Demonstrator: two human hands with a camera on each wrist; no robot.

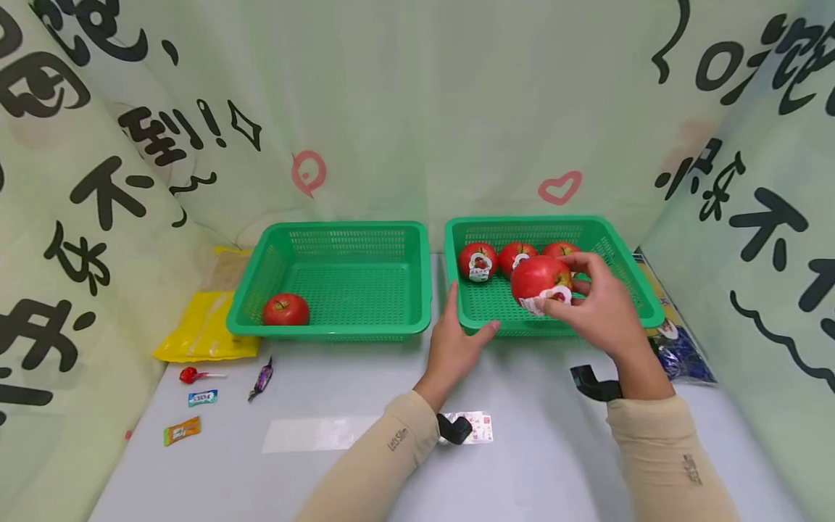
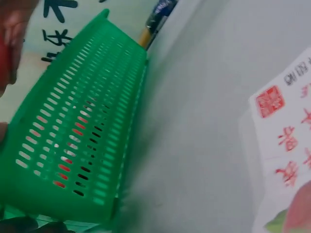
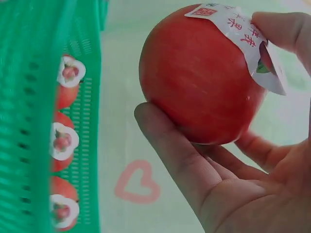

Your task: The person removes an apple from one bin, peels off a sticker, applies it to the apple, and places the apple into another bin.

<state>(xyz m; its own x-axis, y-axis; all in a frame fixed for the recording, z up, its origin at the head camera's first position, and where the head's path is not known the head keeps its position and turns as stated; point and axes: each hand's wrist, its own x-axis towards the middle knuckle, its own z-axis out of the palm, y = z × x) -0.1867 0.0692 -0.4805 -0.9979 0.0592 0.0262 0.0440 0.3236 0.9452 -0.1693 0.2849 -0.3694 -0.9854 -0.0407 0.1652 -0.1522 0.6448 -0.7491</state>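
A red apple (image 1: 540, 281) is held in my right hand (image 1: 603, 308), above the front of the right green basket (image 1: 522, 330). The fingers support it from below in the right wrist view, while the thumb touches the partly lifted white label (image 3: 238, 29). Inside that basket, a row of 3 labelled red apples (image 1: 478, 261) lies along the back. My left hand (image 1: 451, 351) touches the basket's front left corner, index finger straight and thumb spread along the front rim. The left green basket (image 1: 329, 332) contains one red apple (image 1: 285, 309) with no label visible.
A sheet of stickers (image 1: 481, 426) lies beside my left wrist, next to a clear strip (image 1: 313, 435). Left of it are a lollipop (image 1: 189, 375) and several wrapped candies (image 1: 182, 431). A yellow bag (image 1: 205, 326) and a dark blue package (image 1: 681, 351) flank the baskets.
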